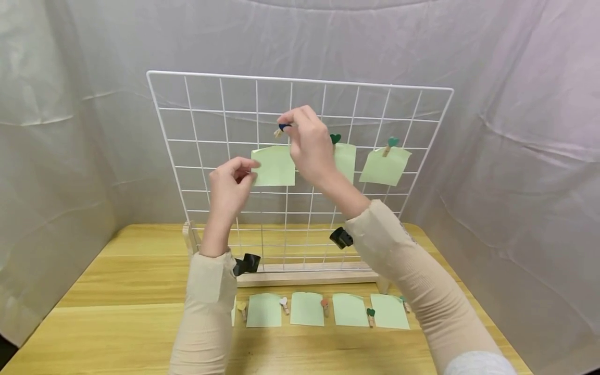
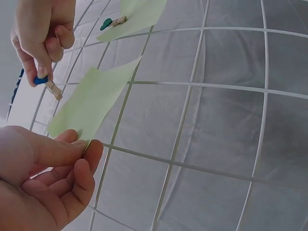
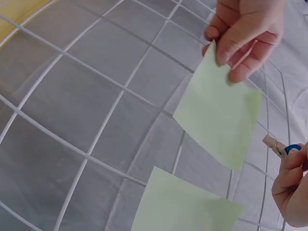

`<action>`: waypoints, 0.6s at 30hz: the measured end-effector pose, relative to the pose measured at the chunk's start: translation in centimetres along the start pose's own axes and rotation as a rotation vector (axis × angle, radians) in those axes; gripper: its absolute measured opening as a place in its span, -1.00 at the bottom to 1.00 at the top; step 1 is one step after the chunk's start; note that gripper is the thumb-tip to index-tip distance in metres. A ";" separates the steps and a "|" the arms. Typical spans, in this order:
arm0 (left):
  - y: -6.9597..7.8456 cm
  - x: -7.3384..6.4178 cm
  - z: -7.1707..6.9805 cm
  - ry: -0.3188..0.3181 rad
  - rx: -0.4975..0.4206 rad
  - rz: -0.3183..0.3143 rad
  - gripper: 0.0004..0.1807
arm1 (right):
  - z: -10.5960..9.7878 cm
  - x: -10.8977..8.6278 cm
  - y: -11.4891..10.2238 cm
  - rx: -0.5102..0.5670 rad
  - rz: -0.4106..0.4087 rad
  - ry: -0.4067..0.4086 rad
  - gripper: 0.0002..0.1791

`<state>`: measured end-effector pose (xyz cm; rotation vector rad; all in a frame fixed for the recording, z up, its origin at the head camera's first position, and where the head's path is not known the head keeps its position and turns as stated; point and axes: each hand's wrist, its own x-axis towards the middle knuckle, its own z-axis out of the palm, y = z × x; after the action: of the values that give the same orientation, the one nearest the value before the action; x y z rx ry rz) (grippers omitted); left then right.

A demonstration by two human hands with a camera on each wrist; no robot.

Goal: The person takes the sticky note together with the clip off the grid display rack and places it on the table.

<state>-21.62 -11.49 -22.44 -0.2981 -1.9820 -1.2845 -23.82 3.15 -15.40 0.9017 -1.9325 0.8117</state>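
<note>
At the left of the white wire grid point(image 1: 234, 77), the left hand point(image 1: 232, 182) pinches the left edge of a pale green note point(image 1: 274, 165) between thumb and fingers, holding it against or just before the wires; which, I cannot tell. Just above that note and apart from it is a blue-topped wooden clip point(image 1: 283, 128), pinched by the thumb and fingers of the right hand point(image 1: 311, 146). Next to the right, the grid carries a second note point(image 1: 345, 161) under a dark green heart clip point(image 1: 335, 138), partly hidden by that hand, then a tilted third note point(image 1: 385, 166) under a teal heart clip point(image 1: 392, 141).

Below, the wooden table point(image 1: 140, 271) holds a row before the grid's wooden base point(image 1: 307, 277): green notes point(image 1: 264, 310) alternating with heart clips, left to right yellow, white, orange, dark green and teal, the leftmost note mostly behind the left sleeve point(image 1: 206, 312).
</note>
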 end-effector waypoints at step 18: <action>-0.5 -1.0 -0.4 0.004 -0.036 -0.019 -0.87 | -0.3 -1.5 0.5 0.270 0.006 0.023 -0.89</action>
<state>-20.97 -11.89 -23.39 -0.2944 -1.9644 -1.3326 -23.56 4.06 -16.70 1.0404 -1.8341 1.1001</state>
